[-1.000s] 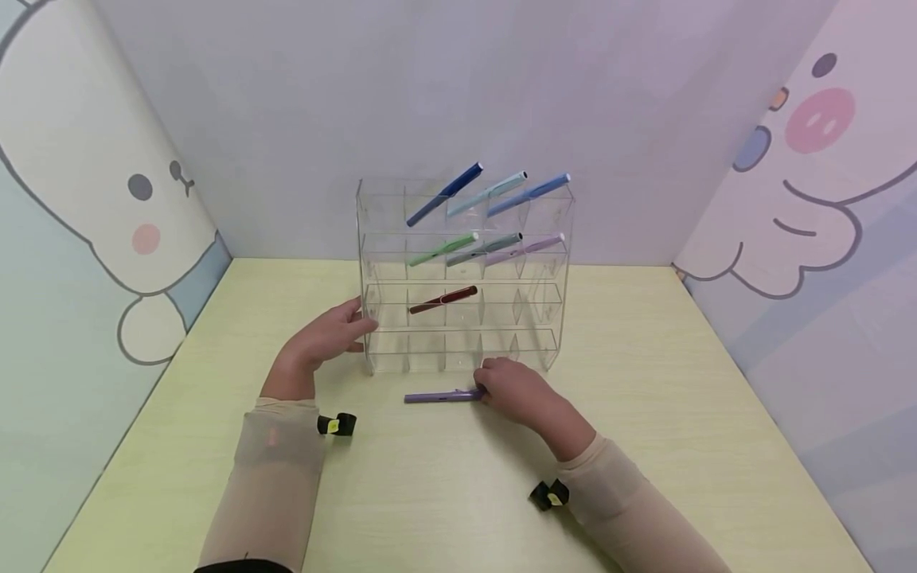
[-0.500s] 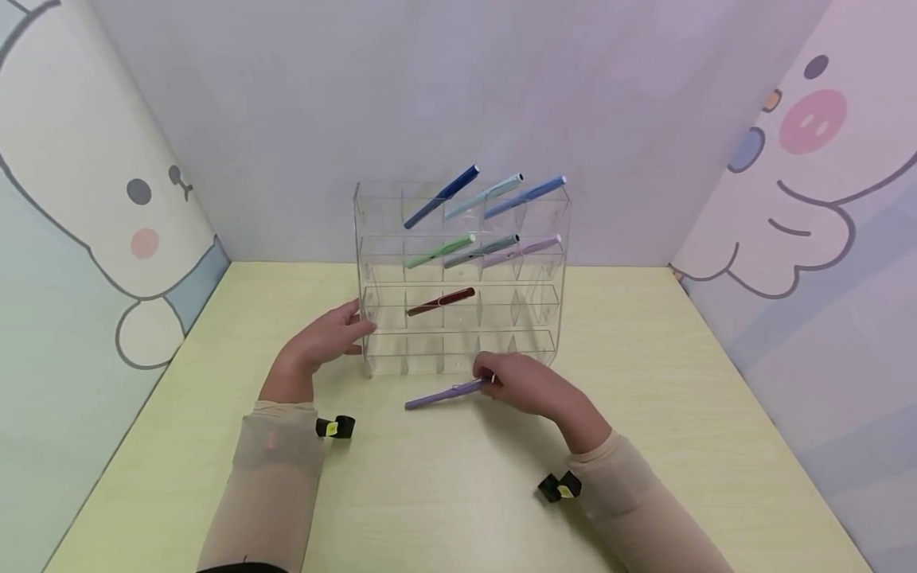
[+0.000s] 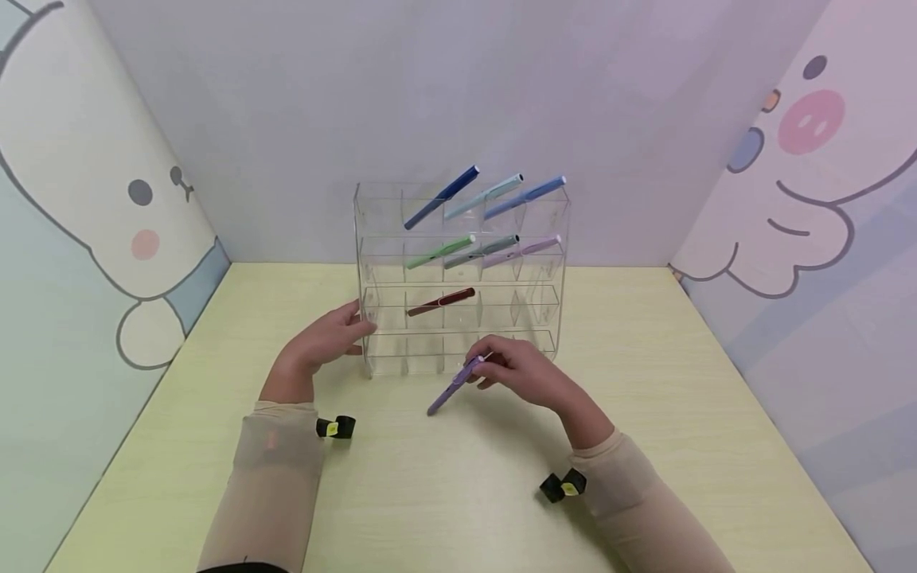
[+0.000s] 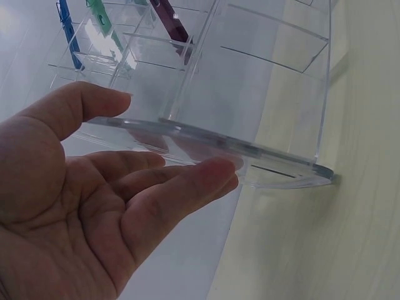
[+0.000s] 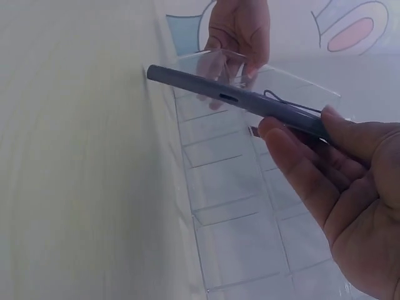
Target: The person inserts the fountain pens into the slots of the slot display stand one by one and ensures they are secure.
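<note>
A purple pen [image 3: 454, 387] with a wire clip slants in front of the rack. My right hand [image 3: 526, 370] pinches its upper end between thumb and fingers, and its other end points down to the left. In the right wrist view the pen [image 5: 219, 94] looks dark grey. A clear acrylic pen rack [image 3: 462, 342] with tiered compartments stands on the table. At the rack's left side, my left hand [image 3: 325, 342] holds the side panel [image 4: 250, 150], thumb at its front edge and fingers against the outer face.
Dark blue [image 3: 442, 197], pale blue and mid-blue pens lean in the top tier. Below them sit green [image 3: 441, 251], grey-teal and lilac pens. A dark red pen [image 3: 440, 302] lies in the third tier. Walls with cartoon prints enclose the table [image 3: 430, 493].
My right hand has raised the clip end of the purple pen off the table, turning it from lying flat to a steep slant. The left hand stays at the rack's side.
</note>
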`<control>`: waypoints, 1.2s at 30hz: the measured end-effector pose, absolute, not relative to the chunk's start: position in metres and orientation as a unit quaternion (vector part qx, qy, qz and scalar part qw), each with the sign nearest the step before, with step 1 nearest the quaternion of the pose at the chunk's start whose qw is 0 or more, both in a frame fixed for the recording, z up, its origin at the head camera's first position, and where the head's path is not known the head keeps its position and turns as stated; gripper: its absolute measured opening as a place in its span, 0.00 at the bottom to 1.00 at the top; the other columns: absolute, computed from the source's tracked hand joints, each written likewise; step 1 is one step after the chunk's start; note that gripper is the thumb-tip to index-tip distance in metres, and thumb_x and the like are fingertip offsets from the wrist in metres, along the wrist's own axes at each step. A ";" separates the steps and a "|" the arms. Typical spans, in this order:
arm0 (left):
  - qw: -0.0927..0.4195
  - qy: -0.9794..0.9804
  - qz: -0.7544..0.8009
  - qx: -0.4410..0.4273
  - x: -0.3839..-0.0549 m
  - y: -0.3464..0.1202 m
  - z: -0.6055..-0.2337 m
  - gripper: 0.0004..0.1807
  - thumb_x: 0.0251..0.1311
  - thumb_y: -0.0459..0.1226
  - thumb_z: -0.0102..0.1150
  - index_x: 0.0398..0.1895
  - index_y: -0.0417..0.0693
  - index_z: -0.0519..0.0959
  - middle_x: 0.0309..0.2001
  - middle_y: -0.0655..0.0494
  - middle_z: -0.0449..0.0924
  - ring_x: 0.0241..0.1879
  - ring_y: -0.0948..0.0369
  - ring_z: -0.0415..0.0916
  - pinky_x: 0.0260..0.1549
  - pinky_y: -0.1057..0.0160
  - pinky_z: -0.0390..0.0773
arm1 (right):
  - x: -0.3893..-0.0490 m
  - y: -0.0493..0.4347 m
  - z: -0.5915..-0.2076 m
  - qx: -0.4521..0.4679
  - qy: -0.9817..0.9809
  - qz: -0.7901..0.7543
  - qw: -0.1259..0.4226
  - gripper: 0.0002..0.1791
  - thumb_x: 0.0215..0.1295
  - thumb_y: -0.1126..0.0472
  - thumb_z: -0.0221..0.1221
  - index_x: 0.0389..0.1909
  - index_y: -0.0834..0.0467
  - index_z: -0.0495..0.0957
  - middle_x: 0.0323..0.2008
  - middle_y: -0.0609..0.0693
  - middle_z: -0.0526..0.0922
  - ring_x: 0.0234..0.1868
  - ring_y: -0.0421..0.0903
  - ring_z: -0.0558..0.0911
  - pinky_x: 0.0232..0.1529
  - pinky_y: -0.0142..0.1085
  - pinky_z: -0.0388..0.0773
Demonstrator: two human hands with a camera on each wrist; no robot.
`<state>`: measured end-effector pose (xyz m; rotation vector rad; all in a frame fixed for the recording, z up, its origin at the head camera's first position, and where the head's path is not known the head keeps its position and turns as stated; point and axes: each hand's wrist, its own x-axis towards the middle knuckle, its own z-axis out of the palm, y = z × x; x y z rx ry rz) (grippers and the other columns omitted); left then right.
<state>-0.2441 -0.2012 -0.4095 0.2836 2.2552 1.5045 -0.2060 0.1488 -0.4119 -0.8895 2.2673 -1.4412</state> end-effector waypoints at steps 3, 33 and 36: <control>0.206 0.810 0.539 0.104 -0.245 -0.201 -0.409 0.34 0.74 0.45 0.45 0.78 0.68 0.47 0.76 0.50 0.54 0.72 0.48 0.58 0.62 0.42 0.72 | -0.207 0.152 -0.408 -0.304 0.763 -0.549 0.155 0.10 0.71 0.60 0.58 0.49 0.56 0.77 0.41 0.56 0.85 0.43 0.62 0.86 0.42 0.47 0.86; 0.209 0.816 0.531 0.089 -0.242 -0.202 -0.410 0.36 0.73 0.48 0.46 0.79 0.64 0.44 0.77 0.48 0.51 0.69 0.44 0.63 0.66 0.40 0.66 | -0.222 0.195 -0.368 -0.260 0.640 -0.700 -0.181 0.14 0.71 0.68 0.55 0.52 0.73 0.71 0.44 0.56 0.82 0.42 0.52 0.87 0.39 0.43 0.86; 0.208 0.816 0.531 0.090 -0.243 -0.201 -0.409 0.36 0.73 0.48 0.46 0.79 0.64 0.44 0.77 0.48 0.51 0.70 0.45 0.63 0.66 0.40 0.66 | -0.223 0.194 -0.370 -0.258 0.646 -0.697 -0.176 0.15 0.70 0.68 0.56 0.52 0.73 0.71 0.45 0.55 0.83 0.43 0.50 0.87 0.40 0.42 0.86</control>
